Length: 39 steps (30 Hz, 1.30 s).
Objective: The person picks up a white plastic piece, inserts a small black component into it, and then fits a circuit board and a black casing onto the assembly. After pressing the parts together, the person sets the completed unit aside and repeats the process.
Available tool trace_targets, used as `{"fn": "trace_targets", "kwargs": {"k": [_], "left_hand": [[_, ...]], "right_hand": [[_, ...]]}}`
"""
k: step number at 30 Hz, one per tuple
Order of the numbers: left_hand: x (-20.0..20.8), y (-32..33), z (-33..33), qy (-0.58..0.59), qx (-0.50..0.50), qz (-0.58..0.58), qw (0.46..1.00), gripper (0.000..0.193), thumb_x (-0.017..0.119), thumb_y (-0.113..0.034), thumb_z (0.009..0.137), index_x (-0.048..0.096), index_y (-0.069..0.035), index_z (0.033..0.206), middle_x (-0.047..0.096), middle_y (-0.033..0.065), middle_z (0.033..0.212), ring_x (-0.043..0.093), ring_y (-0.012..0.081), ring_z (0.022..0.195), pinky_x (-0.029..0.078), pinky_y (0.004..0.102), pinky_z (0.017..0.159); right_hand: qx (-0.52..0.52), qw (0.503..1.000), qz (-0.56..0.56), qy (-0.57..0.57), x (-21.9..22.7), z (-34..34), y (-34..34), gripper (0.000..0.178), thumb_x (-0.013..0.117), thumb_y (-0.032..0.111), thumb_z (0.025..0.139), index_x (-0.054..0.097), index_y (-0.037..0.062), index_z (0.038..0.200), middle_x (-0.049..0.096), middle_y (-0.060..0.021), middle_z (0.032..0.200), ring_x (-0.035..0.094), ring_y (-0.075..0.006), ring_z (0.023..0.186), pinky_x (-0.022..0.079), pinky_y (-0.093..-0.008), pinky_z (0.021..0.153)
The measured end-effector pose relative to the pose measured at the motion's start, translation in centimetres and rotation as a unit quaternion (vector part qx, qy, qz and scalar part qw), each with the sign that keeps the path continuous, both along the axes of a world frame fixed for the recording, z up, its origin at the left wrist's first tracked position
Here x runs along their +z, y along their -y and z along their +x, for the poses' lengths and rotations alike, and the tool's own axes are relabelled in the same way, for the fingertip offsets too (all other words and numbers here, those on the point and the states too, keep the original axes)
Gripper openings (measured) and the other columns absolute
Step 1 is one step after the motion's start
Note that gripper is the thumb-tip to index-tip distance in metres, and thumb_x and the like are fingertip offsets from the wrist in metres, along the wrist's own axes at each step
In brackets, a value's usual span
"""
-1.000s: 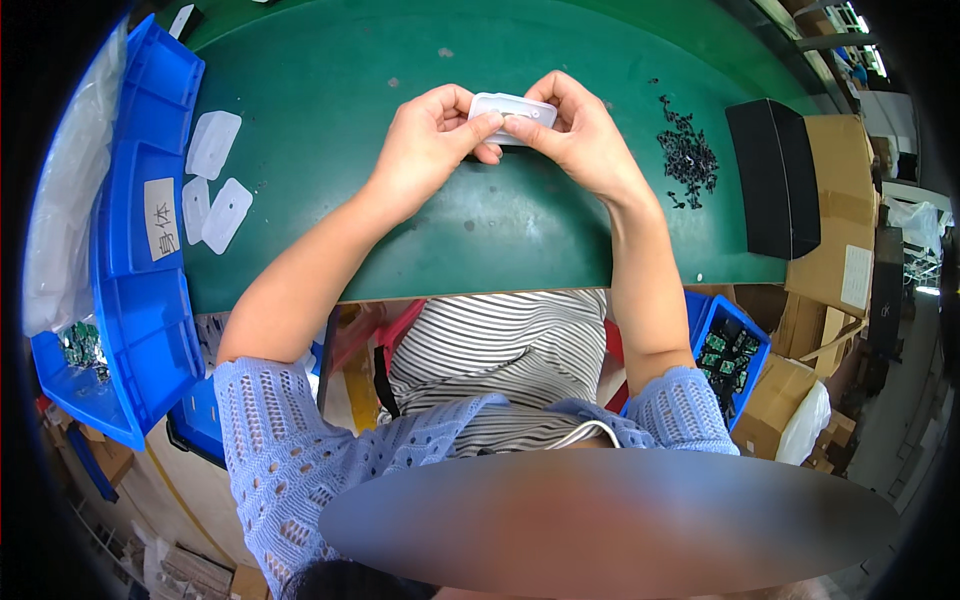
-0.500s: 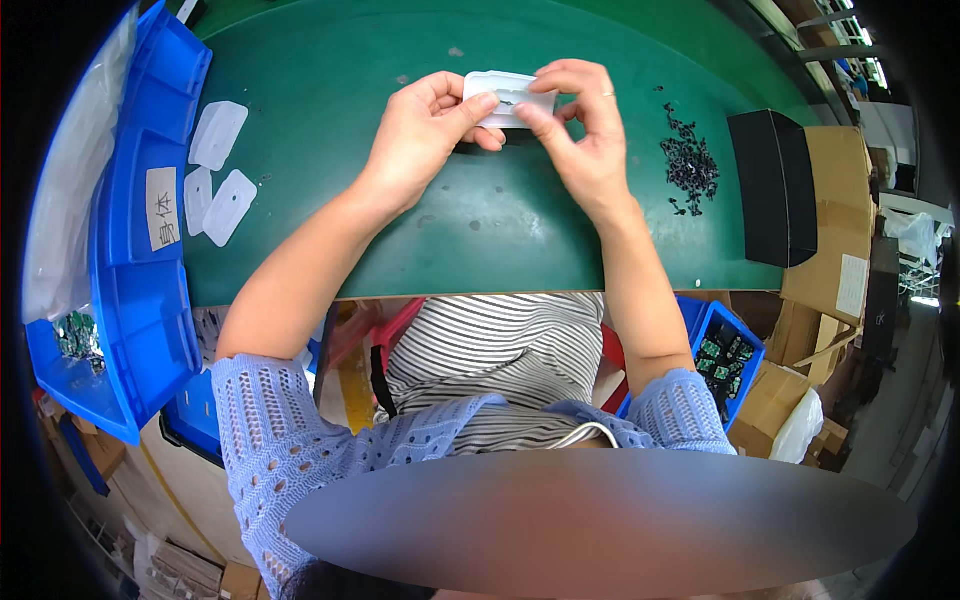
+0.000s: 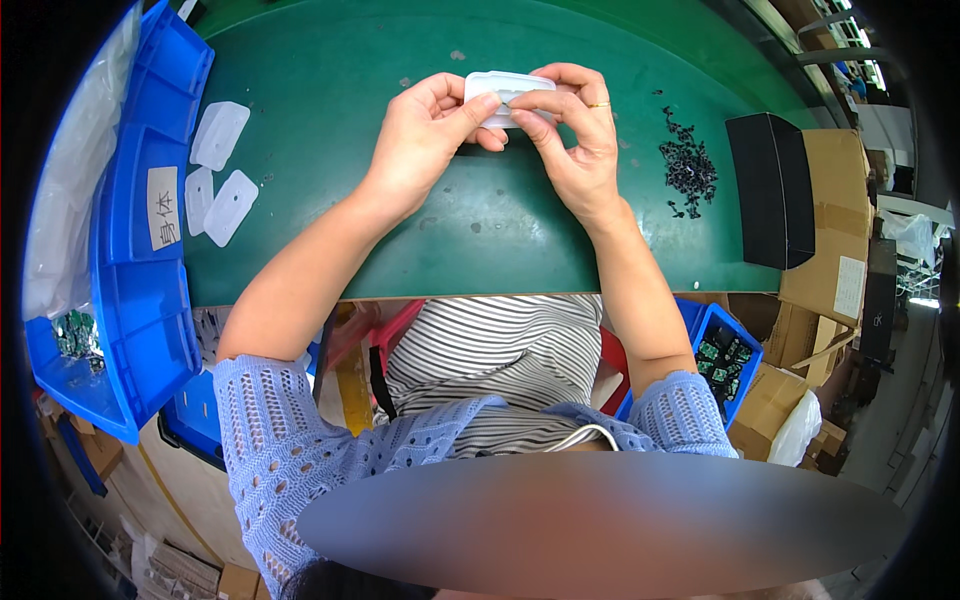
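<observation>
Both grips pinch a white plastic casing (image 3: 505,92) above the green counter (image 3: 330,120): left hand (image 3: 425,135) at its left edge, right hand (image 3: 572,135) at its front. Black screws (image 3: 685,170) lie to the right.

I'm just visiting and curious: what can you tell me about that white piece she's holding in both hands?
The white plastic piece is a small, flat, rounded-rectangle shell with a raised rim, looking like translucent moulded plastic. It is held above the green table, not resting on it. The left hand pinches its left end; the right hand grips its right end, fingertips pressed at its middle. Its underside is hidden.
</observation>
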<state>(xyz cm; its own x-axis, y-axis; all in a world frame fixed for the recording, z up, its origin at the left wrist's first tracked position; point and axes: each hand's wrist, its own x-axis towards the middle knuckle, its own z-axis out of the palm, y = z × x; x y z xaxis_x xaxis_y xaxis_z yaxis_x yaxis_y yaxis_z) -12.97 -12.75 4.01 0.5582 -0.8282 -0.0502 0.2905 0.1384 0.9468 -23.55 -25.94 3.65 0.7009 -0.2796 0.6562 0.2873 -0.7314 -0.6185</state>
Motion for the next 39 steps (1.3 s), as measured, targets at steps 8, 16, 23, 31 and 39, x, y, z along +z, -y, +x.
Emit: {"fn": "trace_targets", "kwargs": {"k": [8,16,23,31,39], "left_hand": [[0.2,-0.1,-0.2,0.107,-0.024,0.019,0.994,0.014,0.058,-0.011,0.085,0.053,0.001,0.091,0.059,0.0042,0.078,0.056,0.0075,0.064,0.047,0.0204,0.064],[-0.1,-0.1,0.2,0.133,-0.051,0.048,0.989,0.014,0.058,-0.012,0.084,0.054,0.002,0.086,0.059,0.0048,0.073,0.056,0.0075,0.059,0.047,0.0207,0.056],[-0.2,0.1,0.4,0.142,-0.087,0.097,0.981,0.015,0.058,-0.013,0.084,0.055,0.002,0.087,0.061,0.0059,0.074,0.058,0.0082,0.061,0.047,0.0206,0.057],[0.8,-0.4,0.6,0.047,-0.053,0.018,0.997,0.016,0.052,-0.006,0.087,0.052,0.006,0.097,0.062,0.0113,0.082,0.062,0.0139,0.067,0.051,0.0234,0.064],[1.2,-0.3,0.2,0.103,-0.012,0.042,0.994,0.02,0.052,-0.008,0.087,0.052,0.005,0.103,0.061,0.0104,0.081,0.059,0.0126,0.067,0.048,0.0224,0.063]], "right_hand": [[0.053,0.926,0.314,-0.201,1.5,-0.7,0.3,0.027,0.069,0.015,0.077,0.056,0.0028,0.097,0.058,-0.0036,0.092,0.054,-0.0089,0.08,0.045,-0.0223,0.067],[0.074,0.892,0.322,-0.309,2.4,-0.9,0.8,0.023,0.069,0.015,0.076,0.057,0.0015,0.091,0.059,-0.0024,0.08,0.054,-0.007,0.069,0.045,-0.0203,0.058],[0.095,0.891,0.34,-0.286,2.3,-1.0,0.7,0.021,0.067,0.014,0.077,0.056,-0.0004,0.088,0.058,-0.0036,0.077,0.053,-0.0074,0.062,0.045,-0.0204,0.049],[0.073,0.896,0.375,-0.226,2.3,-0.8,0.6,0.021,0.066,0.013,0.079,0.056,-0.002,0.089,0.059,-0.0068,0.078,0.056,-0.0106,0.064,0.047,-0.0224,0.05],[0.098,0.877,0.425,-0.202,1.6,-0.8,0.5,0.022,0.064,0.01,0.079,0.054,-0.0043,0.092,0.061,-0.0119,0.078,0.06,-0.0147,0.058,0.05,-0.0248,0.05]]}}
